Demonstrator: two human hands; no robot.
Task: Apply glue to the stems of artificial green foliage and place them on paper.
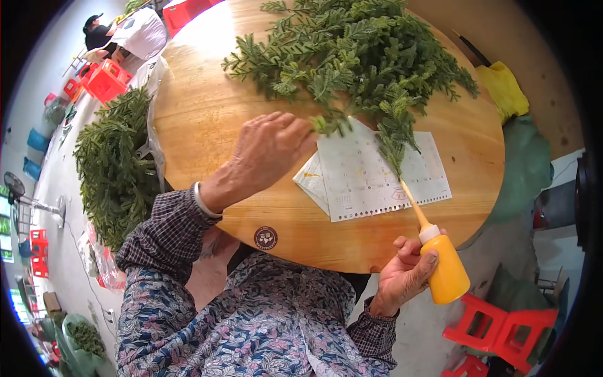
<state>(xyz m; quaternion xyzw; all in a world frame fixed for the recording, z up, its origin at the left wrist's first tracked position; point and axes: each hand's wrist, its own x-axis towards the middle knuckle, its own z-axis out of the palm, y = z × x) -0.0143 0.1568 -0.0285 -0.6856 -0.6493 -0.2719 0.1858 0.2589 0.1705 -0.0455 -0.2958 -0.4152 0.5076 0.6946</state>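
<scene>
My left hand [270,149] is closed at the fingertips on a small green artificial fir sprig [331,124], held above the table; its stem end is hidden by the fingers. My right hand [408,271] grips a yellow squeeze bottle [445,269] with a white collar and a long tapered nozzle. The nozzle's tip meets, or nearly meets, the lower end of a fir branch [394,135] lying over a printed calendar sheet [358,188]. Beyond it, a large heap of fir branches [377,56] covers the far side of the round wooden table [201,119].
More fir branches [119,169] stand in a pile left of the table, beside clear plastic. Red stools [502,327] are at lower right, and others [107,80] at upper left. A yellow cloth [504,91] and green sacking [518,163] lie along the right. Another person [99,36] sits far left.
</scene>
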